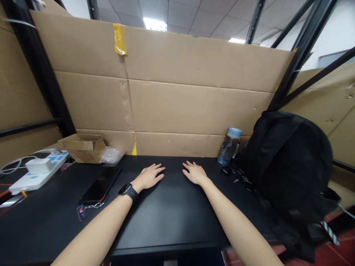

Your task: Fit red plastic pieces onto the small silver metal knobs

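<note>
Head view: left hand [149, 176] and right hand [194, 173] flat, empty, fingers spread on surface [166, 218], phone [101, 184] left, bottle [229, 146] right, nothing picked up yet.

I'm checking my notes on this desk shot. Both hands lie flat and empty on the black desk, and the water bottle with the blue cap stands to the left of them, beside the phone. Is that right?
Not quite. The head view shows the water bottle standing to the right of the hands, beside the black backpack. The rest holds: the left hand and right hand lie flat and empty on the black desk. The phone lies on the left.
</note>
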`<state>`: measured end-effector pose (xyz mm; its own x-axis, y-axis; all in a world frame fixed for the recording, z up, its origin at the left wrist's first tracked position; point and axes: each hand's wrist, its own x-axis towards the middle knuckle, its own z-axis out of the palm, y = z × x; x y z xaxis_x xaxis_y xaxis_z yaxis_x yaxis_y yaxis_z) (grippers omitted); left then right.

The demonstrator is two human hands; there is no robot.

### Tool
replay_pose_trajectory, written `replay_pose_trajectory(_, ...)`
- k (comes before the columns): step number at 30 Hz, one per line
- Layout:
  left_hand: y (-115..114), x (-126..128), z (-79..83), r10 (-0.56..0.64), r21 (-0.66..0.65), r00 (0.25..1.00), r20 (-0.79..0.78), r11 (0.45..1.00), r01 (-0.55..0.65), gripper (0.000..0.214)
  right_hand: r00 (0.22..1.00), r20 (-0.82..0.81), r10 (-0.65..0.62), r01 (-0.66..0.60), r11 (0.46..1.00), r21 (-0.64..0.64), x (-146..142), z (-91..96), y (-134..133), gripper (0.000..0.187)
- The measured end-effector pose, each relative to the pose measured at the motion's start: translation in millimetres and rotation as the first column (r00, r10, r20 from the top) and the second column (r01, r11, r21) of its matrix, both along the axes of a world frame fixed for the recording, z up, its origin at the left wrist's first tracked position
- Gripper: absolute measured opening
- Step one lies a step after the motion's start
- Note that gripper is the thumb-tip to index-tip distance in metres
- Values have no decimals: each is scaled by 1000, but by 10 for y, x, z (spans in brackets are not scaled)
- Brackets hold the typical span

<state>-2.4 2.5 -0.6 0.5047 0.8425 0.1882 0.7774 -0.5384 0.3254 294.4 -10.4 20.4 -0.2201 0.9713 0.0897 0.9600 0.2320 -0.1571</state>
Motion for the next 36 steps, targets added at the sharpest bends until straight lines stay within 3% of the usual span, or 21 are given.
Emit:
replay_pose_trajectory(3, 23, -24, 65, -11, 58, 995, 104, 998, 5, 53, 991, -126, 48, -42, 998, 49, 90, 3, 22, 51)
replay_pose_trajectory(7, 73, -126, 186, 78, 169, 960, 269, 978, -127, 45, 941, -301, 156, -107, 979, 175, 219, 30, 45, 39)
replay_pose_trajectory(10, 94, -240, 249, 145, 144, 953, 266, 971, -189, 35, 909, -338, 242, -177, 961, 213, 315, 80, 33, 33)
replay_pose_trajectory(13, 90, -339, 286, 151, 107, 962, 227, 978, -179, 30, 909, -326, 261, -208, 960, 189, 414, 137, -1, 33)
replay_pose_trajectory(19, 56, -420, 306, -12, 30, 976, 216, 1000, 5, 26, 928, -286, 237, -232, 971, 52, 567, 201, -43, 43)
replay_pose_trajectory(28, 80, -356, 197, -2, 1, 966, 260, 1000, 1, 22, 916, -316, 248, -250, 968, 35, 624, 250, -62, 47)
replay_pose_trajectory(36, 41, -331, 261, 46, -44, 939, 342, 998, -33, 27, 898, -370, 237, -255, 967, 2, 632, 312, -110, 42)
